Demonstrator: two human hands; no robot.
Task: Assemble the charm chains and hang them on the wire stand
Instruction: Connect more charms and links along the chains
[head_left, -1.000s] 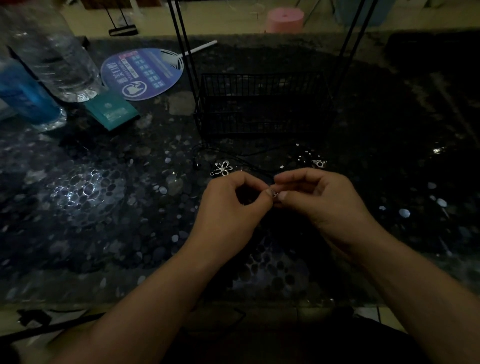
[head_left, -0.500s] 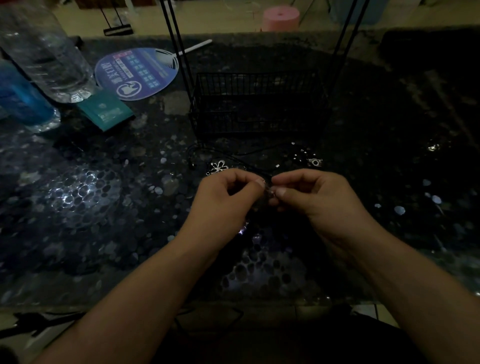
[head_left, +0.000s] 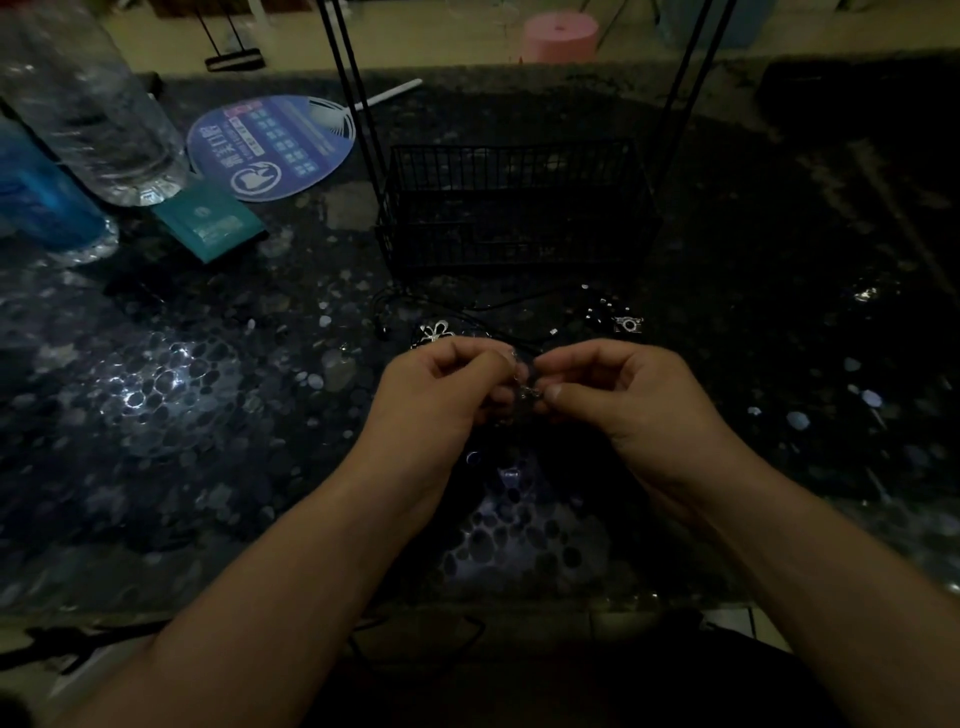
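My left hand (head_left: 441, 395) and my right hand (head_left: 628, 400) meet fingertip to fingertip above the dark table, and both pinch a small silver charm chain piece (head_left: 527, 389) between them. A silver flower charm (head_left: 435, 332) lies just behind my left hand. Beyond my right hand a small silver camera charm (head_left: 627, 324) rests among dark beads. Thin black cord (head_left: 498, 306) loops across the table in front of the black wire stand (head_left: 514, 208), whose basket base sits at centre back with its uprights rising out of view.
A clear water bottle (head_left: 93, 114) and a blue bottle (head_left: 36, 197) stand at the far left. Beside them lie a teal packet (head_left: 210, 223) and a round blue fan (head_left: 270, 145). The table's near edge (head_left: 467, 608) runs below my forearms.
Both hands stay joined on the small piece and shift slightly toward me; the fingers work at it with small movements.
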